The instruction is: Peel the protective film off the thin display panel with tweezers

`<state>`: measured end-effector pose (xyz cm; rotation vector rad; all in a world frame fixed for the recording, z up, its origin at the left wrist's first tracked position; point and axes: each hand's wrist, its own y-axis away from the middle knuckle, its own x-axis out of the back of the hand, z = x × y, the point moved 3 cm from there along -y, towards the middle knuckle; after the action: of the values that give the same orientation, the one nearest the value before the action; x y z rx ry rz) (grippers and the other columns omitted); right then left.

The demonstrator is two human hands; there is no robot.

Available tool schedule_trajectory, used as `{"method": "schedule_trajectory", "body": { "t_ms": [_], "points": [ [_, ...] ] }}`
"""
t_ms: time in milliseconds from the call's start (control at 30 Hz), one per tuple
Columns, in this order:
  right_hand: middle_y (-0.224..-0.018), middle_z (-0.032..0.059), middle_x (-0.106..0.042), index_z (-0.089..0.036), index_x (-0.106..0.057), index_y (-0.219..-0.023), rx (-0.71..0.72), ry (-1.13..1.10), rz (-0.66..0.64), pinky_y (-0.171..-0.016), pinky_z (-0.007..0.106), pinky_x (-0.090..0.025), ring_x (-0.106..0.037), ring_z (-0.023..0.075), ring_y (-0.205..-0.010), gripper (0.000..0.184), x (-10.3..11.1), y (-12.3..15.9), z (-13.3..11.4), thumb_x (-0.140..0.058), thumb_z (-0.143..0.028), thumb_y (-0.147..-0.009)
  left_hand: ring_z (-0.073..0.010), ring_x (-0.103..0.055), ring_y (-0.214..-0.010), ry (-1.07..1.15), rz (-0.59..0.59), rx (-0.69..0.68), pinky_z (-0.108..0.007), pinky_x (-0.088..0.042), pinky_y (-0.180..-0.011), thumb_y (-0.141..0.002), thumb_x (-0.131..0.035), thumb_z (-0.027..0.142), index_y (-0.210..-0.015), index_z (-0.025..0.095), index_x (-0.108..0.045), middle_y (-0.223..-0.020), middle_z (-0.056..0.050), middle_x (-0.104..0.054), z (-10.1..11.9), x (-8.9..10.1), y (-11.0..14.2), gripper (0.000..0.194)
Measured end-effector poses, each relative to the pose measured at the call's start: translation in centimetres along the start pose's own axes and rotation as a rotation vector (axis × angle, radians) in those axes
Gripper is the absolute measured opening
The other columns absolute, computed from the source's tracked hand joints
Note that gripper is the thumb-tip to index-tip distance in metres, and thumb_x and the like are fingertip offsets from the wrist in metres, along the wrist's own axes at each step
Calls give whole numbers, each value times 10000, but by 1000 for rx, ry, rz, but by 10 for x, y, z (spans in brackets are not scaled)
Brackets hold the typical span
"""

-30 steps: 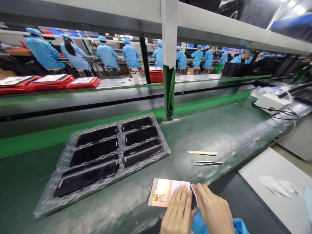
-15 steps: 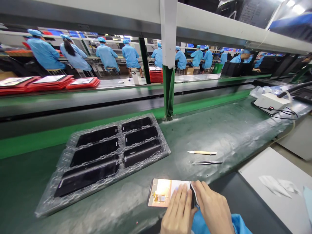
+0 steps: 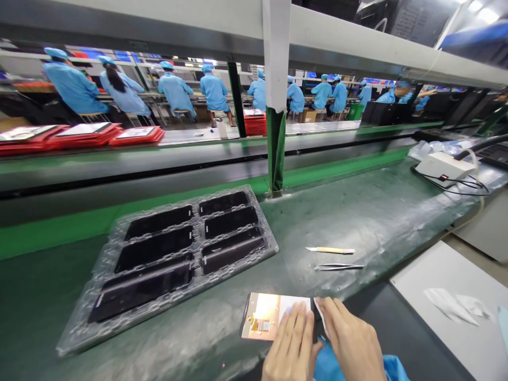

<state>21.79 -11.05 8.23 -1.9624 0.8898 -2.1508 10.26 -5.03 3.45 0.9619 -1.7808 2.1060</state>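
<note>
A phone screen (image 3: 265,318) lies with its shiny back up at the bench's near edge, a ribbon part showing at its left end. My left hand (image 3: 291,336) grips it, straight fingers across the top and thumb by the right edge. My right hand (image 3: 351,333) is closed, pinching a thin white wipe (image 3: 320,313) beside the screen's dark right end. How far the wipe extends under my fingers is hidden. Beyond the hands lie tweezers (image 3: 340,267) and a craft knife (image 3: 331,250) with a yellowish handle.
A clear plastic tray (image 3: 228,280) with several black screens stands left on the green bench (image 3: 190,344). A green-wrapped post (image 3: 275,153) rises behind it. Far right are a white box with cables (image 3: 444,168) and crumpled wipes (image 3: 446,304) on a white surface. Co-workers sit across the line.
My right hand and the wipe have shifted slightly right, away from the screen's end, widening the gap there. My left hand stays on the screen.
</note>
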Motion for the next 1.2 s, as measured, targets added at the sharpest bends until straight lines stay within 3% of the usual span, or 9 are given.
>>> {"method": "schedule_trajectory", "body": {
  "t_ms": [267, 400, 700, 1067, 1200],
  "points": [
    [-617, -23, -649, -232, -605, -864, 9, 50, -39, -412, 265, -342, -660, 109, -451, 601, -2, -7, -9, -40, -196, -1066, -200, -683, -1148, -9, -10, -14, -311, -329, -1207, -1001, -528, 226, -1128, 56, -708, -1158, -116, -745, -1, 3, -3, 279],
    [-578, -37, -632, -243, -587, -836, 27, 41, 16, -390, 262, -327, -631, 101, -400, 612, 1, -7, -10, -21, -218, -1068, -203, -701, -1113, -4, -18, -27, -312, -317, -1213, -1011, -500, 220, -1116, 42, -711, -1136, -121, -753, -1, 4, -5, 295],
    [-591, -35, -636, -241, -571, -839, 14, 55, -17, -397, 270, -319, -640, 108, -413, 586, 0, -7, -10, -33, -190, -1065, -199, -671, -1169, -4, -6, -18, -312, -371, -1185, -998, -528, 236, -1164, 78, -697, -1177, -107, -739, -3, -1, 3, 284],
    [-599, -29, -645, -243, -581, -831, 6, 55, -40, -405, 278, -320, -648, 124, -422, 560, -3, -7, -12, -76, -154, -1055, -197, -678, -1157, -21, -22, -46, -315, -329, -1206, -1000, -523, 225, -1154, 62, -696, -1176, -112, -738, -4, 2, 0, 283],
    [-636, -28, -694, -253, -604, -846, -49, -94, -108, -430, 263, -360, -693, 146, -487, 529, -6, -14, 0, -127, -242, -1073, -206, -677, -1158, -37, -39, -94, -327, -308, -1215, -984, -537, 208, -1158, 50, -690, -1200, -119, -727, -5, 2, -1, 281]
  ]
}}
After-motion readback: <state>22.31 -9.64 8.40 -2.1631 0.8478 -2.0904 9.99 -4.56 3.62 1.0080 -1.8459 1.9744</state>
